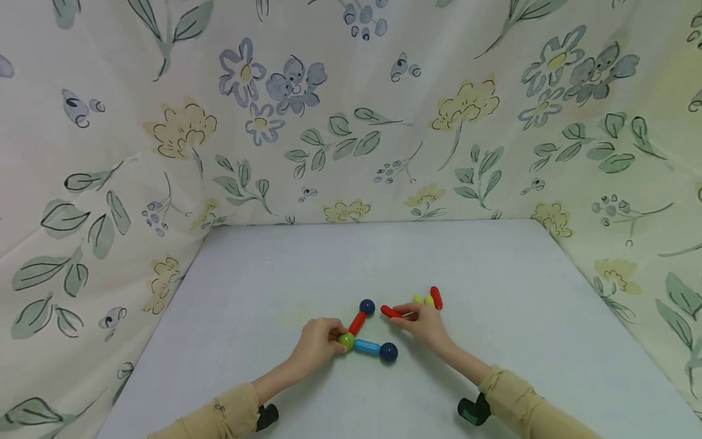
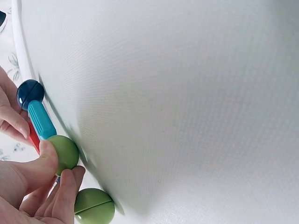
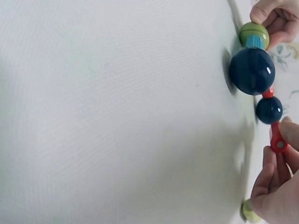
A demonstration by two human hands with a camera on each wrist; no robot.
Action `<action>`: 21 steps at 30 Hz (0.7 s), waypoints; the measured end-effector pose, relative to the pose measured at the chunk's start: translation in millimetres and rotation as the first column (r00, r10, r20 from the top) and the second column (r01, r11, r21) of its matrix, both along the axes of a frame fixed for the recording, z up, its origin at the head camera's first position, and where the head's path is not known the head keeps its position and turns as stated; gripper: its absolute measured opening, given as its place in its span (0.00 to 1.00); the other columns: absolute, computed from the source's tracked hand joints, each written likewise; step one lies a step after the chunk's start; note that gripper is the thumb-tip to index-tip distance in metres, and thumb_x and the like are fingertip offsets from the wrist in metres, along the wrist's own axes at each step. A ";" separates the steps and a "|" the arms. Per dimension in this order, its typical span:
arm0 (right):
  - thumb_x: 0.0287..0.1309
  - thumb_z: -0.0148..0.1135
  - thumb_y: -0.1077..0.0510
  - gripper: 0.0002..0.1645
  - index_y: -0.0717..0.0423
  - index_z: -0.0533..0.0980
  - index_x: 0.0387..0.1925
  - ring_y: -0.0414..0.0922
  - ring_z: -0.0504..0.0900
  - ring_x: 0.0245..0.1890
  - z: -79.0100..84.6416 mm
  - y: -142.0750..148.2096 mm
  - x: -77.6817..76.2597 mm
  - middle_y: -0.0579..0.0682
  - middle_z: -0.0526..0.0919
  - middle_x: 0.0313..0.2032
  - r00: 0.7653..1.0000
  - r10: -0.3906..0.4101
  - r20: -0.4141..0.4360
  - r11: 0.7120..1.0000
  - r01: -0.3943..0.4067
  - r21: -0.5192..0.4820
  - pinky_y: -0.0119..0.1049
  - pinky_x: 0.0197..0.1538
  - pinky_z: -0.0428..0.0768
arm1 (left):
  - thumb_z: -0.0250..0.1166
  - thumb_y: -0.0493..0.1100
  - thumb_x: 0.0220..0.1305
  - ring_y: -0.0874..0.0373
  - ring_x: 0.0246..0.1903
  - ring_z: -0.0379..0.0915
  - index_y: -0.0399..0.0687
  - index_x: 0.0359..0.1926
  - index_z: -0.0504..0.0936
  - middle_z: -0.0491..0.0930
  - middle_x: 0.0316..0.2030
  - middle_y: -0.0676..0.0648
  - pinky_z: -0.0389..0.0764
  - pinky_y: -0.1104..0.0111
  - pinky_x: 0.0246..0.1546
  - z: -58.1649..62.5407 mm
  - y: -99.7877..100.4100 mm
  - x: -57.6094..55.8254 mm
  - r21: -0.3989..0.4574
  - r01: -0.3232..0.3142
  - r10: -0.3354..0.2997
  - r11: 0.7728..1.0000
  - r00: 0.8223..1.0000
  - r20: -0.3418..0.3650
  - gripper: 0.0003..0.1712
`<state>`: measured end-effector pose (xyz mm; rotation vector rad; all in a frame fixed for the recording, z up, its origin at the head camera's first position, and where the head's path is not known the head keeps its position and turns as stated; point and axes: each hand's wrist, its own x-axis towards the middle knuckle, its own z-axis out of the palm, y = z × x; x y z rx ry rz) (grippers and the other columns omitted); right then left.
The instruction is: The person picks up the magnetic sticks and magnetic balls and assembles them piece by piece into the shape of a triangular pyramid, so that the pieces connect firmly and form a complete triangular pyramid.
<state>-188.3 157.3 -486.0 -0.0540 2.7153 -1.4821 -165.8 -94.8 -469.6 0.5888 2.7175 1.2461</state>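
The person's left hand [image 1: 318, 342] pinches a green ball [image 1: 347, 342] over the white table [image 1: 274, 262]. From it a joined red rod [image 1: 357, 323] points to one o'clock, ending in a far navy ball [image 1: 367, 306]; a blue rod [image 1: 367, 347] points between three and four, ending in a near navy ball [image 1: 389, 352]. The right hand [image 1: 426, 327] pinches a loose red rod [image 1: 390, 311], its tip just beside the far ball, at three o'clock. That hand partly blocks yellow-green pieces [image 1: 429, 300] at its twelve o'clock, a spare red rod [image 1: 436, 297] at their three.
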 end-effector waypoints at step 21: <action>0.50 0.71 0.58 0.17 0.61 0.82 0.42 0.40 0.78 0.28 -7.3 -20.0 5.1 0.53 0.86 0.35 0.998 0.060 0.022 0.996 -0.058 -0.066 0.24 0.30 0.75 | 0.73 0.29 0.44 0.59 0.29 0.80 0.34 0.35 0.84 0.85 0.31 0.43 0.83 0.73 0.33 -0.6 1.5 0.7 -0.028 -0.012 0.012 1.000 1.000 -0.001 0.13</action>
